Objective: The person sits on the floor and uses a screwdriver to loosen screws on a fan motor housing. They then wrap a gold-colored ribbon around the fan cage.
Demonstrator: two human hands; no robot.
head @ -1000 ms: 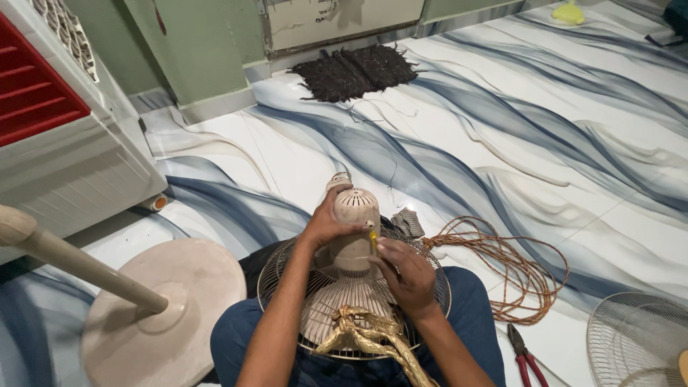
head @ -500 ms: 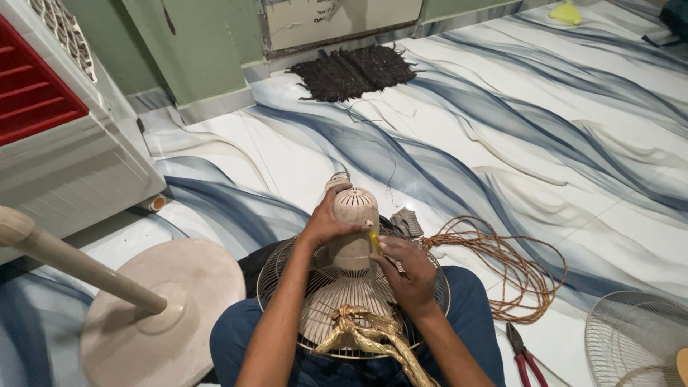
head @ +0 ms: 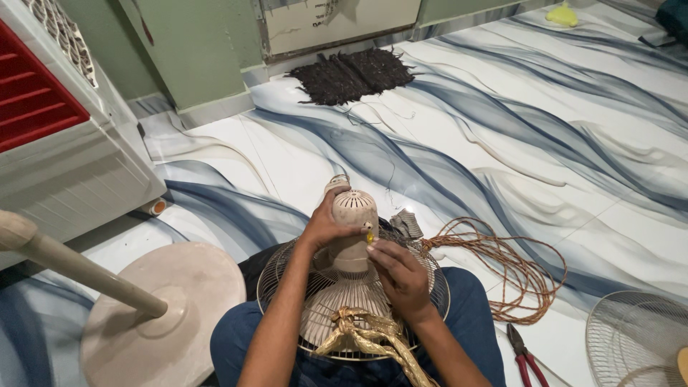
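The person is sitting on the floor with one fan motor housing (head: 353, 229) in their lap. It is beige and has small slots on top. The left hand (head: 324, 226) is wrapping around its side and gripping it tight. The right hand (head: 400, 274) is closing its fingers on one small yellow tool (head: 370, 236), and the tool's tip is touching the housing. It is too small to tell what kind of tool it is.

One round wire fan guard (head: 287, 287) is lying under the housing, across the person's two blue trouser legs. One crumpled gold strip (head: 365, 333) is lying on the guard, close to the person's body.

One coil of orange-brown wire (head: 512, 269) is sitting on the floor just beside the right knee. One pair of red-handled pliers (head: 522, 352) is lying near it. A second wire fan guard (head: 638, 337) is showing at the right edge.

On the left, one round fan base with a pole (head: 158, 315) is standing near the left knee. One white air cooler with red slats (head: 64, 136) is standing behind it. One dark mat (head: 351, 75) is lying by the wall
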